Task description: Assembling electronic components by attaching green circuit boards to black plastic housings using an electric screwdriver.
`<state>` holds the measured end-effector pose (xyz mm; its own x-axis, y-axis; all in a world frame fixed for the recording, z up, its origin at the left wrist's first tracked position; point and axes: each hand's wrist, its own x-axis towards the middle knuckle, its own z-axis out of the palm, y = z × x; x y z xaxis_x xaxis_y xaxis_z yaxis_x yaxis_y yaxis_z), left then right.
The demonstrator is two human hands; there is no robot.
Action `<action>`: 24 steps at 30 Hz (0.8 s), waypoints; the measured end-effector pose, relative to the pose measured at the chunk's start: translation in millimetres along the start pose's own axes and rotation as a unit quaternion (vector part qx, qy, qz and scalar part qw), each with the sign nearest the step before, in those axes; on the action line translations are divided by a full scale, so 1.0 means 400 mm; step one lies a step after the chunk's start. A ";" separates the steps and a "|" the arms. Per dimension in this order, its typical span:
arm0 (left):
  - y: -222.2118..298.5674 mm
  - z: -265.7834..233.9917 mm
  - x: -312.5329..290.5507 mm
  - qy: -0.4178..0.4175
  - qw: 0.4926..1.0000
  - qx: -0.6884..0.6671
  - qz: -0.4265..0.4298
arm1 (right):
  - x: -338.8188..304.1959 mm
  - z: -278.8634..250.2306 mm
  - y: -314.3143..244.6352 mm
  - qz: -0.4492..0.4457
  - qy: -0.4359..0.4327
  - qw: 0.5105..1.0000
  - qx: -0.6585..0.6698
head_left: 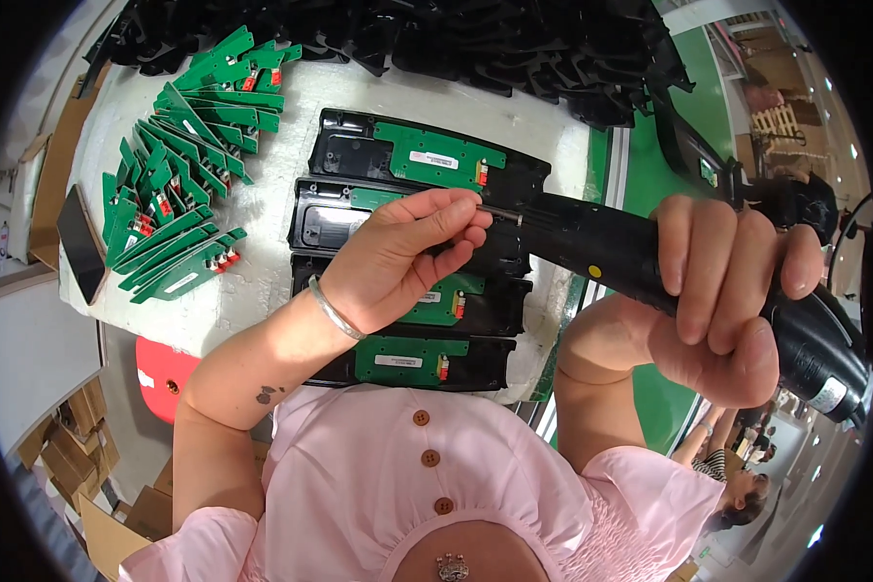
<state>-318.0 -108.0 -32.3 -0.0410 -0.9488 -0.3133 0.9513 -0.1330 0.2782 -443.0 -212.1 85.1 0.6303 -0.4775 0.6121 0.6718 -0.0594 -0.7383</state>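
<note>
Wraps the right grip (722,281) tightly around a long, black, cylindrical power screwdriver (596,254) with a round yellow dot (594,272) on its side, pointing it leftward. Pinches the end of its slim, grey metal bit (502,212) between the thumb and fingertips of the left grip (412,247), curling the other fingers inward; cannot tell of any small part hidden between them. Wears a silver bangle (332,308) on the left wrist. Holds screwdriver and bit above a row of four long, curved, black plastic panels (344,155), laid side by side on a white-topped table (267,218) and fitted with green circuit boards (470,160). Has a heap of loose green boards (199,145) to the left, near a flat black phone (84,242), and a large pile of black plastic parts (514,48) along the far edge
</note>
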 end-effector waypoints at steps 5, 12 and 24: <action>-0.014 -0.007 0.008 -0.011 1.000 -0.018 -0.016 | -0.011 0.002 -0.008 0.011 0.007 1.000 -0.002; -0.014 0.012 0.012 -0.070 0.995 -0.007 -0.066 | -0.012 -0.030 0.035 -0.040 -0.006 0.999 -0.031; -0.023 0.002 -0.012 -0.013 0.988 0.112 -0.110 | 0.027 -0.188 0.195 0.044 0.197 0.960 -0.194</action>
<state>-326.9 -102.4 -32.7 -0.2486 -0.8967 -0.3663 0.8270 -0.3934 0.4016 -413.0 -287.9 13.0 0.4311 -0.7852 0.4446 0.3788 -0.2897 -0.8789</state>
